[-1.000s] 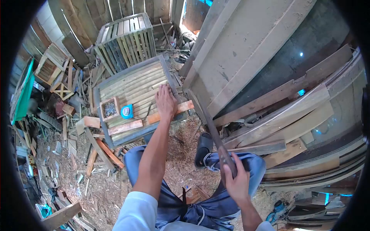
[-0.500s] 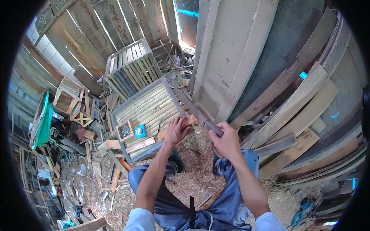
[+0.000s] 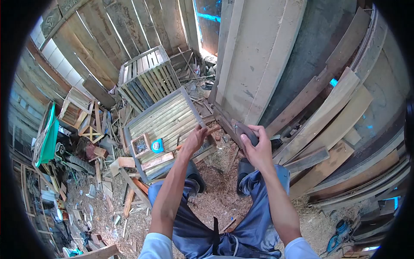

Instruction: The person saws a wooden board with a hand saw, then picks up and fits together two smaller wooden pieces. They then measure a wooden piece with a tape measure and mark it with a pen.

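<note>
My left hand (image 3: 196, 138) is closed around a short reddish-brown wood piece (image 3: 213, 130), whose end sticks out to the right beyond the fingers. It is over the front right corner of a slatted wooden crate (image 3: 159, 116). My right hand (image 3: 257, 147) grips a tool by its thick dark handle (image 3: 248, 133), with a metal ring near its far end; the tool's working part cannot be made out. On the slats left of my left hand lie a blue tape measure (image 3: 158, 146), a small wooden box of nails (image 3: 140, 146) and a pale board offcut (image 3: 158, 161).
A second slatted crate (image 3: 148, 75) stands behind. Tall panels (image 3: 254, 56) lean ahead, and long planks (image 3: 321, 116) are stacked to the right. Wood scraps and shavings cover the ground (image 3: 215, 207). At far left is a green tub (image 3: 48, 136); a blue corded tool (image 3: 338, 235) lies lower right.
My right hand has risen slightly with the tool, which now looks shorter and turned. My left hand has shifted a little up and right with the wood piece.
</note>
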A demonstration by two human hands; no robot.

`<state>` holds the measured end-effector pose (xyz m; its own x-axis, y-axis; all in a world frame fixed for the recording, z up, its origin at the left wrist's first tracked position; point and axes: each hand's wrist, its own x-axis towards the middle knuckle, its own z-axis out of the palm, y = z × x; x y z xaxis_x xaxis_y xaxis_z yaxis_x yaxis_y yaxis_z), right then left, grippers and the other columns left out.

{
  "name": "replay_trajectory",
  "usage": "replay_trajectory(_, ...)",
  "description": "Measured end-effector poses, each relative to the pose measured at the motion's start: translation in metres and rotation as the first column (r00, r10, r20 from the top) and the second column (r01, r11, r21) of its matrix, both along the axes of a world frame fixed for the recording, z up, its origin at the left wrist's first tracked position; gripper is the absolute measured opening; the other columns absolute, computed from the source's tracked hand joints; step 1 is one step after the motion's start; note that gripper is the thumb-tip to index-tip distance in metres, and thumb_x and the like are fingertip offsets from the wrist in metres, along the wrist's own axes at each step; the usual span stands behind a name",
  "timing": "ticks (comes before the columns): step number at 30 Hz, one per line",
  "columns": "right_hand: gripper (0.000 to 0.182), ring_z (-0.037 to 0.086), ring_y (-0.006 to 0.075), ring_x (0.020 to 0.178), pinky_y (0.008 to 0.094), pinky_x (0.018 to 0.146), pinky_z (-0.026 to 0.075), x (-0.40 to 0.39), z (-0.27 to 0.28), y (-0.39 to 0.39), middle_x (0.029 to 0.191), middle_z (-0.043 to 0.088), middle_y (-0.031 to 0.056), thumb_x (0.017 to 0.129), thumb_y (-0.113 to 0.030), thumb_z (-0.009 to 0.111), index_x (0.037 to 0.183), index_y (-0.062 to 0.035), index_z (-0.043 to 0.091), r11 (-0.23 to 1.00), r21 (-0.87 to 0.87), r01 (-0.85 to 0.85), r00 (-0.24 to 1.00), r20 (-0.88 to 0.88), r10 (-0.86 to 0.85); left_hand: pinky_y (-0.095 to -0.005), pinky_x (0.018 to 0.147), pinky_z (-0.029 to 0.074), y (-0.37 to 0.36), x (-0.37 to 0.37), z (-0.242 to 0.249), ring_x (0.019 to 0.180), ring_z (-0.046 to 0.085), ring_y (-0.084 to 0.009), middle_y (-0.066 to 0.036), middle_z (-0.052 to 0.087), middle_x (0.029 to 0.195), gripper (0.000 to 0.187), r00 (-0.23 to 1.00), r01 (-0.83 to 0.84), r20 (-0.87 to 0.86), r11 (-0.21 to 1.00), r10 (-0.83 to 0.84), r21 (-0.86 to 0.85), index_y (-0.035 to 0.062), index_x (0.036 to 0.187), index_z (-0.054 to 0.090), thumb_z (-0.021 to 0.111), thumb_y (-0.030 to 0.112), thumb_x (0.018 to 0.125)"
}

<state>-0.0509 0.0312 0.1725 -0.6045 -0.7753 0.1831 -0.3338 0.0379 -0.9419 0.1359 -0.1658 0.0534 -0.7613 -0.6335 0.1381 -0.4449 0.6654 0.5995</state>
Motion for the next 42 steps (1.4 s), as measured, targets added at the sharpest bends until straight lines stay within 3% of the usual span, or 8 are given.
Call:
replay_trajectory(2, 0.034, 0.065, 0.0160, 0.072, 0.0305, 0.069, 0.052, 0.004, 0.003, 0.002, 0.080, 0.067, 0.0085, 0.088, -0.016, 0.071, 0.111, 0.0015, 0.052, 0.993, -0.073, 0.089, 0.996, -0.009, -0.090, -0.0478, 0.079, 0.048, -0.003, -0.001, -0.002, 0.090, 0.060, -0.0433, -0.024, 0.061, 0.098, 0.016, 1.000, 0.011, 0.027, 1.000, -0.011, 0.011, -0.0012, 0.100, 0.061, 0.055, 0.012, 0.093)
replay_trajectory(6, 0.034, 0.050, 0.0050, 0.045, 0.0240, 0.041, 0.037, -0.003, 0.017, 0.004, 0.063, 0.061, 0.0027, 0.087, -0.023, 0.074, 0.099, 0.0037, 0.056, 0.983, 0.032, 0.181, 0.865, 0.470, -0.175, -0.0475, 0.080, 0.048, 0.006, -0.002, 0.003, 0.091, 0.059, -0.0429, -0.022, 0.061, 0.096, 0.015, 0.999, -0.018, 0.044, 0.999, 0.017, 0.035, -0.0005, 0.098, 0.062, 0.054, 0.010, 0.092)
replay_trajectory(9, 0.034, 0.059, 0.0116, 0.051, 0.0294, 0.048, 0.045, -0.010, 0.015, 0.009, 0.066, 0.065, 0.0072, 0.087, -0.027, 0.073, 0.090, 0.0048, 0.060, 0.961, 0.273, 0.044, 0.892, 0.423, -0.162, -0.0470, 0.079, 0.048, 0.006, -0.008, -0.003, 0.092, 0.059, -0.0412, -0.020, 0.062, 0.096, 0.015, 0.999, -0.049, 0.004, 0.998, 0.049, -0.043, 0.0010, 0.099, 0.062, 0.054, 0.011, 0.092)
replay_trajectory(13, 0.040, 0.069, 0.0269, 0.068, 0.0383, 0.067, 0.053, 0.012, 0.007, 0.014, 0.072, 0.068, 0.0196, 0.084, -0.032, 0.073, 0.087, 0.0067, 0.065, 0.959, 0.262, 0.106, 0.994, -0.005, -0.109, -0.0471, 0.081, 0.048, 0.002, -0.010, -0.009, 0.094, 0.060, -0.0363, -0.015, 0.064, 0.099, 0.017, 0.993, -0.110, -0.061, 0.989, 0.104, -0.103, 0.0046, 0.103, 0.064, 0.056, 0.013, 0.091)
replay_trajectory(21, 0.032, 0.067, 0.0358, 0.066, 0.0425, 0.060, 0.049, 0.018, 0.004, 0.029, 0.067, 0.063, 0.0225, 0.090, -0.029, 0.067, 0.089, 0.0030, 0.062, 0.971, 0.235, -0.028, 0.995, -0.088, 0.050, -0.0494, 0.104, 0.032, -0.011, -0.031, -0.031, 0.120, 0.048, -0.0362, -0.019, 0.054, 0.124, 0.036, 0.800, -0.593, -0.114, 0.747, 0.589, -0.300, 0.0046, 0.122, 0.056, 0.046, 0.029, 0.098)
replay_trajectory(22, 0.030, 0.058, 0.0250, 0.054, 0.0370, 0.055, 0.044, 0.021, 0.001, 0.032, 0.061, 0.058, 0.0153, 0.089, -0.028, 0.068, 0.085, 0.0012, 0.061, 0.982, 0.186, -0.025, 0.997, -0.062, 0.037, -0.0502, 0.106, 0.031, -0.009, -0.032, -0.034, 0.122, 0.047, -0.0362, -0.019, 0.053, 0.127, 0.037, 0.780, -0.616, -0.128, 0.713, 0.613, -0.335, 0.0047, 0.124, 0.055, 0.046, 0.030, 0.098)
replay_trajectory(28, 0.027, 0.062, 0.0353, 0.060, 0.0424, 0.058, 0.046, 0.034, -0.004, 0.042, 0.066, 0.061, 0.0187, 0.091, -0.026, 0.067, 0.091, 0.0002, 0.059, 0.952, 0.287, -0.104, 0.987, -0.091, 0.135, -0.0539, 0.119, 0.010, -0.012, -0.030, -0.043, 0.146, 0.022, -0.0308, -0.017, 0.030, 0.155, 0.057, 0.694, -0.681, 0.056, 0.680, 0.718, -0.273, 0.0009, 0.140, 0.043, 0.040, 0.040, 0.099)
replay_trajectory(42, 0.028, 0.065, 0.0356, 0.064, 0.0421, 0.061, 0.048, 0.064, 0.041, 0.031, 0.068, 0.063, 0.0204, 0.093, -0.025, 0.064, 0.091, 0.0023, 0.059, 0.872, 0.477, -0.110, 0.977, -0.111, 0.183, -0.0567, 0.119, 0.008, -0.012, -0.032, -0.048, 0.149, 0.015, -0.0293, -0.014, 0.021, 0.160, 0.062, 0.695, -0.684, 0.041, 0.677, 0.718, -0.270, 0.0004, 0.146, 0.037, 0.038, 0.039, 0.098)
